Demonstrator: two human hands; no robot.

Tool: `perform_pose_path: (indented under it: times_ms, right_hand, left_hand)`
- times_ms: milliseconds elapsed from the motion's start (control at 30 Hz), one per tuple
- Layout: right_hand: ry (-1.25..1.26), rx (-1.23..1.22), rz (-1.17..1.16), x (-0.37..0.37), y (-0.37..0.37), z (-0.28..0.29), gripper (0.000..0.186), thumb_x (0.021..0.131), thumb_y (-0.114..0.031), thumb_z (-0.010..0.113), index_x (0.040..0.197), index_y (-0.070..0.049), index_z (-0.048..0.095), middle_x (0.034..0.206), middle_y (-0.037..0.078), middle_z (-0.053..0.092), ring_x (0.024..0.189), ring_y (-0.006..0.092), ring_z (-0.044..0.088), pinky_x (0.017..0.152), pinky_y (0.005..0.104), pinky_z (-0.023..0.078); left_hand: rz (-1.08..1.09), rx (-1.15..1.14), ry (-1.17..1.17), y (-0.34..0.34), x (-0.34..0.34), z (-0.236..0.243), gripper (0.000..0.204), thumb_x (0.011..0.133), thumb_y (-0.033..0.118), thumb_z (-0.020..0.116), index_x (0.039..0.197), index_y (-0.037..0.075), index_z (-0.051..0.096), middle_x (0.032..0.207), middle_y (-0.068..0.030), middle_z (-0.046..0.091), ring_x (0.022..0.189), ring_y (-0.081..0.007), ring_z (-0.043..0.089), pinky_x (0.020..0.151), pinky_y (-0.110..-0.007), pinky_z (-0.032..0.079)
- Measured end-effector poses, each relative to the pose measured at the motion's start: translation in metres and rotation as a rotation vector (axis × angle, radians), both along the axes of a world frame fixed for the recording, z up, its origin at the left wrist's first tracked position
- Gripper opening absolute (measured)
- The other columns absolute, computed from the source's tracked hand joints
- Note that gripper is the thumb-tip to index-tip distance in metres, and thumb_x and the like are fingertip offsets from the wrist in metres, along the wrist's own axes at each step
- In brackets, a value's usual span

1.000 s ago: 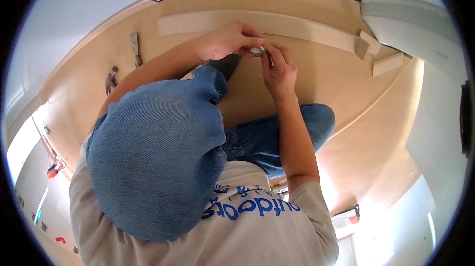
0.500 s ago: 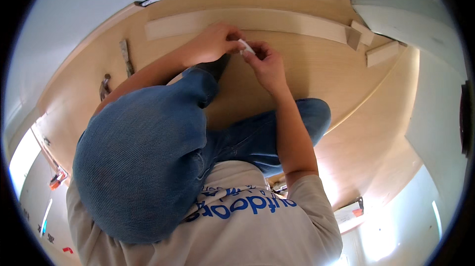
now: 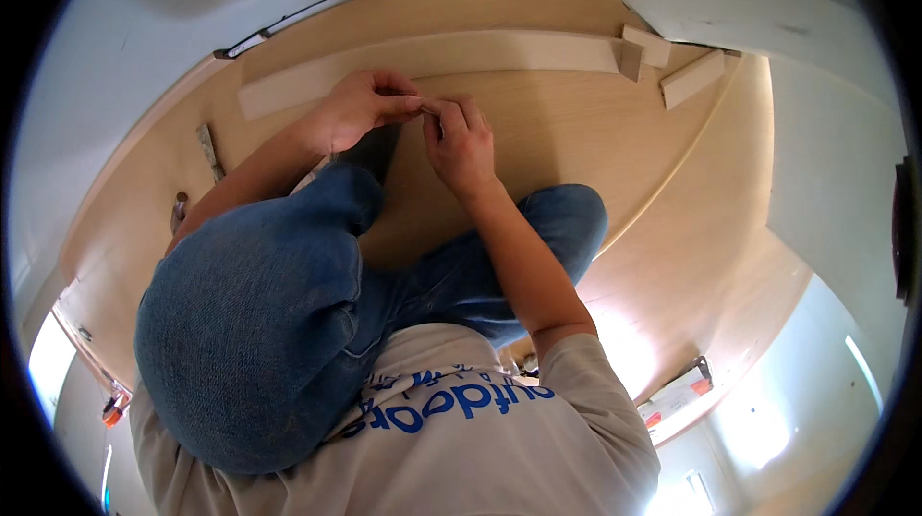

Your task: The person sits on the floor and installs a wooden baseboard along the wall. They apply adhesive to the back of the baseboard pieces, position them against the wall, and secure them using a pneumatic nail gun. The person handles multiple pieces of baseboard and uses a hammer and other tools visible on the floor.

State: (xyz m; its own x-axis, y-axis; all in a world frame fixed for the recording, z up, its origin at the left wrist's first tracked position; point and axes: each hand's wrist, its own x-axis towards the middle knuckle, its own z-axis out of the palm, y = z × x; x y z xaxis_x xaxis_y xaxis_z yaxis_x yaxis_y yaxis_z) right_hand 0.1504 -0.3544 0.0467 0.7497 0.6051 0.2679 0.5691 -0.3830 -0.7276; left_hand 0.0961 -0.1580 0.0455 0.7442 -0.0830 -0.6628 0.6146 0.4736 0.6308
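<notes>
My left hand (image 3: 360, 111) and my right hand (image 3: 459, 146) meet beyond my bent, denim-clad legs (image 3: 240, 324), their fingertips pinched on a small thin pale piece (image 3: 424, 104). Most of that piece is hidden by my fingers, so its kind is unclear. A dark-socked foot (image 3: 382, 156) rests on the plywood floor (image 3: 576, 132) just below my hands. Behind them lies a long pale wooden board (image 3: 499, 51). Left of my left forearm are a flat metal tool (image 3: 209, 146) and a hammer (image 3: 179, 211), partly hidden by the arm.
Short wood offcuts (image 3: 645, 44) lie at the board's right end, another (image 3: 693, 76) farther right. Pale walls (image 3: 836, 180) curve round the floor. An orange tool (image 3: 113, 408) is at the lower left, and an object with orange parts (image 3: 677, 391) at the lower right.
The view has shifted, so my hands and the board appear farther left. My fingers stay together on the small piece, which showed more of its white surface half a second ago.
</notes>
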Motion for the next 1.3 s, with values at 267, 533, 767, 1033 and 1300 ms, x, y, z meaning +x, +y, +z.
perform_pose_path:
  times_ms: [267, 533, 767, 1033, 1300]
  right_hand:
    - [0.729, 0.052, -0.050, 0.000, 0.010, -0.023, 0.025, 0.089, -0.012, 0.076, 0.110, -0.002, 0.067, 0.102, 0.016, 0.073, 0.093, 0.0268, 0.074, 0.079, 0.0375, 0.060]
    - [0.666, 0.135, -0.070, -0.002, 0.018, -0.025, 0.032, 0.088, -0.014, 0.075, 0.117, -0.004, 0.066, 0.101, 0.017, 0.074, 0.091, 0.0291, 0.074, 0.080, 0.0393, 0.060]
    - [0.553, 0.118, -0.146, 0.010, -0.031, 0.011, 0.032, 0.093, -0.017, 0.070, 0.122, -0.006, 0.065, 0.105, 0.014, 0.075, 0.092, 0.0275, 0.075, 0.082, 0.0373, 0.060]
    - [0.426, -0.294, -1.215, -0.111, -0.374, 0.087, 0.037, 0.099, -0.031, 0.059, 0.127, -0.008, 0.068, 0.117, 0.015, 0.073, 0.106, 0.0298, 0.072, 0.092, 0.0378, 0.056]
    - [1.128, -0.922, -1.409, -0.524, -0.502, -0.024, 0.033, 0.092, -0.030, 0.055, 0.104, -0.005, 0.075, 0.104, 0.026, 0.072, 0.100, 0.0425, 0.070, 0.088, 0.0516, 0.055]
  left_hand:
    - [-0.266, 0.519, -0.206, 0.016, -0.001, 0.003, 0.023, 0.090, -0.004, 0.068, 0.113, -0.001, 0.069, 0.104, -0.0064, 0.073, 0.097, -0.0143, 0.068, 0.087, -0.030, 0.056]
    - [-0.372, 0.506, -0.198, 0.021, 0.019, 0.010, 0.024, 0.093, 0.002, 0.068, 0.117, -0.001, 0.068, 0.109, -0.0095, 0.073, 0.103, -0.0161, 0.068, 0.091, -0.030, 0.054]
    - [-0.462, 0.573, -0.289, 0.015, 0.039, 0.005, 0.024, 0.099, 0.012, 0.068, 0.120, 0.001, 0.067, 0.105, -0.0063, 0.070, 0.095, -0.0123, 0.065, 0.084, -0.028, 0.053]
    - [-0.371, 0.515, -0.291, 0.037, 0.057, 0.004, 0.032, 0.107, 0.024, 0.058, 0.130, 0.003, 0.061, 0.105, -0.0031, 0.063, 0.094, -0.0106, 0.058, 0.083, -0.027, 0.048]
    - [-0.598, 0.175, -0.318, 0.007, 0.078, 0.027, 0.023, 0.110, 0.026, 0.051, 0.117, 0.006, 0.059, 0.096, -0.0016, 0.058, 0.083, -0.0106, 0.055, 0.076, -0.028, 0.046]
